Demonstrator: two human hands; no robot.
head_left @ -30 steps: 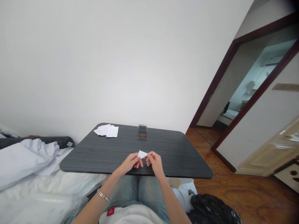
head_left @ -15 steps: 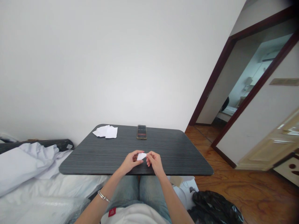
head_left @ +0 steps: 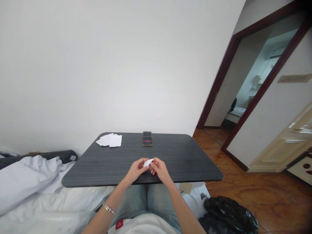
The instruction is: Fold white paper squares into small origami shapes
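Observation:
A small folded piece of white paper (head_left: 148,162) is held up between my two hands, just above the near part of the dark table (head_left: 97,169). My left hand (head_left: 137,169) pinches its left side between thumb and fingers. On the other side, my right hand (head_left: 158,168) grips the paper's right end, its lower fingers curled in. The fingers partly cover the paper, so its full shape is hidden. Several white paper sheets (head_left: 109,140) lie overlapping at the table's far left corner.
A phone (head_left: 147,138) lies near the table's far edge against the white wall. White bedding (head_left: 31,175) is to the left. Black plastic bags (head_left: 229,214) and papers (head_left: 195,198) are on the floor at the right, with a doorway (head_left: 231,81) beyond.
My right hand has moved slightly left, closer to my left hand, and the paper looks narrower and more tilted. The camera view has shifted slightly.

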